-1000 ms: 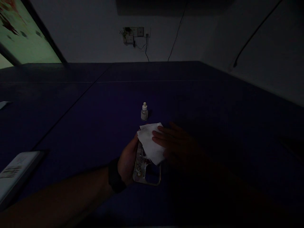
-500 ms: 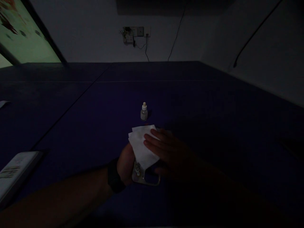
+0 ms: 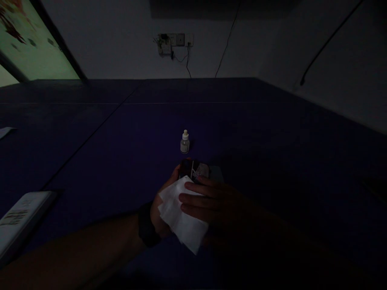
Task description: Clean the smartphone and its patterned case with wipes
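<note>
My left hand [image 3: 161, 207], with a dark watch on its wrist, is wrapped round a phone case [image 3: 201, 169] from the left and below. Dark and pale printed patterns show on the case's far end; its near end is covered. Across it lies a white tissue [image 3: 184, 215], creased and layered. My right hand [image 3: 208, 197] presses on the tissue with fingers stretched and close together, carrying it over the case. Just beyond the case, a small dropper bottle [image 3: 185, 144] with a white cap stands upright, apart from both hands.
A white box [image 3: 22, 219] with printing lies at the left edge. Farther back is a pale sheet [image 3: 6, 131]. Partly hidden behind my right hand lies a flat greyish thing [image 3: 216, 173]. Wall sockets [image 3: 175, 39] with cables are beyond the dark blue table [image 3: 136, 133].
My right hand has slid the tissue toward me over the phone case. The case's far end now shows, while its near end with the camera cutout is covered.
</note>
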The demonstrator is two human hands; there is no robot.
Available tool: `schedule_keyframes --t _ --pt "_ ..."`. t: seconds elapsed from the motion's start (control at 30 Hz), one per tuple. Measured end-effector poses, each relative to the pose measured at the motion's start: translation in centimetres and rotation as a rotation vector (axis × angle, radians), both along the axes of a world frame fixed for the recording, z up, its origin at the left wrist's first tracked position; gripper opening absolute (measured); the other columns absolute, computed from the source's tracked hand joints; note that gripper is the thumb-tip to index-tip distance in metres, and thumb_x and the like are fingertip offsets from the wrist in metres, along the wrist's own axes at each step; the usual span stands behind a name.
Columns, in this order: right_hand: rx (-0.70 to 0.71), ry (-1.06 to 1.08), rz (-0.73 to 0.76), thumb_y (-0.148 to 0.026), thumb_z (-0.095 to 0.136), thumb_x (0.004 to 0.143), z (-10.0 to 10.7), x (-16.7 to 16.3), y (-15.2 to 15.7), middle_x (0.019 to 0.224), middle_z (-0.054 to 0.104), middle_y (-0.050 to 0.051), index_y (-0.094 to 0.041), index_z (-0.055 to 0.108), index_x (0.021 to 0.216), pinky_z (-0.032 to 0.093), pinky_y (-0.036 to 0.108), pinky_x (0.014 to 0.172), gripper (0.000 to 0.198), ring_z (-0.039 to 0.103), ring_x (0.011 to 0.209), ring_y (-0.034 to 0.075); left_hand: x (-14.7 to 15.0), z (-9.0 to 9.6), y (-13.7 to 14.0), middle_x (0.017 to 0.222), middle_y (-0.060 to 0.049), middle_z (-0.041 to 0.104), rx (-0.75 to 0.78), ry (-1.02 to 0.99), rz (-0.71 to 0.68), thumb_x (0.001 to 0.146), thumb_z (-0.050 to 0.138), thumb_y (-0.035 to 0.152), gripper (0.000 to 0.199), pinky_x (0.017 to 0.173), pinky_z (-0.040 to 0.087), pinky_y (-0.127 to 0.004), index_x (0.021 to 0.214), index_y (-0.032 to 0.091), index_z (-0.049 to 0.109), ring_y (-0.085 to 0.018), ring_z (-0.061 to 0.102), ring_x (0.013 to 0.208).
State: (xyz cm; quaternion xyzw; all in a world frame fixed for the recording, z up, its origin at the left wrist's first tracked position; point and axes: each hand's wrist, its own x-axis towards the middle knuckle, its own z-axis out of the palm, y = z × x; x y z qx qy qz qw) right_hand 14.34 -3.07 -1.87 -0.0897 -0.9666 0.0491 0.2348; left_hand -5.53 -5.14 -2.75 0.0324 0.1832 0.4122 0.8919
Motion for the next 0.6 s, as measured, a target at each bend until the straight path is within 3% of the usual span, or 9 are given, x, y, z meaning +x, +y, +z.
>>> schedule_keyframes --t 0.07,0.13,0.23,0.33,0.43,0.53,0.6 --pt "0.000 0.038 -0.008 -0.045 0.050 0.104 0.2 0.5 0.1 0.144 0.067 0.008 -0.015 0.060 0.138 0.024 0.046 0.131 0.047 0.042 0.152 0.022 0.3 0.2 0.1 0.060 0.005 0.052 -0.055 -0.064 -0.005 0.091 0.071 0.051 0.037 0.049 0.042 -0.019 0.099 0.016 0.067 -0.007 0.048 0.046" --pt "0.028 0.061 -0.136 -0.039 0.050 0.106 0.1 0.7 0.4 0.146 0.066 0.008 -0.015 0.060 0.139 0.025 0.047 0.131 0.042 0.043 0.151 0.022 0.7 0.3 0.2 0.065 0.003 0.056 -0.025 -0.031 0.070 0.094 0.068 0.047 0.033 0.058 0.047 -0.023 0.106 0.016 0.067 -0.010 0.054 0.052" --pt "0.044 0.027 -0.249 -0.045 0.049 0.106 0.0 0.3 0.4 0.156 0.054 0.014 -0.011 0.052 0.148 0.032 0.049 0.128 0.054 0.034 0.156 0.027 0.7 0.0 0.6 0.071 0.001 0.062 0.036 0.060 0.126 0.095 0.066 0.035 0.025 0.066 0.050 -0.025 0.110 0.016 0.067 -0.012 0.059 0.059" --pt "0.007 -0.020 -0.109 -0.056 0.048 0.105 0.3 -0.2 0.0 0.156 0.055 0.013 -0.011 0.052 0.149 0.033 0.047 0.127 0.063 0.031 0.157 0.026 0.1 -0.4 0.7 0.064 0.003 0.058 -0.034 0.008 0.052 0.094 0.069 0.040 0.027 0.056 0.047 -0.020 0.101 0.014 0.068 -0.009 0.053 0.050" --pt "-0.010 0.003 0.028 -0.045 0.052 0.106 0.8 0.1 -0.1 0.145 0.066 0.008 -0.014 0.062 0.137 0.030 0.042 0.129 0.046 0.038 0.154 0.020 -0.2 -0.3 0.4 0.060 0.006 0.051 -0.110 -0.101 -0.073 0.090 0.072 0.054 0.040 0.049 0.043 -0.019 0.096 0.015 0.066 -0.007 0.049 0.045" --pt "0.026 0.081 -0.059 -0.035 0.053 0.105 0.8 0.5 0.1 0.138 0.071 0.006 -0.014 0.066 0.131 0.028 0.042 0.130 0.035 0.041 0.152 0.020 0.0 -0.2 0.3 0.065 0.004 0.055 -0.100 -0.126 -0.056 0.091 0.067 0.060 0.046 0.055 0.048 -0.022 0.101 0.015 0.066 -0.010 0.056 0.053" --pt "0.042 0.089 -0.148 -0.037 0.053 0.105 0.5 0.3 0.1 0.144 0.066 0.009 -0.013 0.062 0.137 0.029 0.045 0.129 0.041 0.039 0.153 0.023 0.1 -0.3 0.5 0.069 0.001 0.059 -0.083 -0.104 0.012 0.096 0.062 0.056 0.042 0.061 0.051 -0.023 0.104 0.015 0.066 -0.012 0.060 0.059"
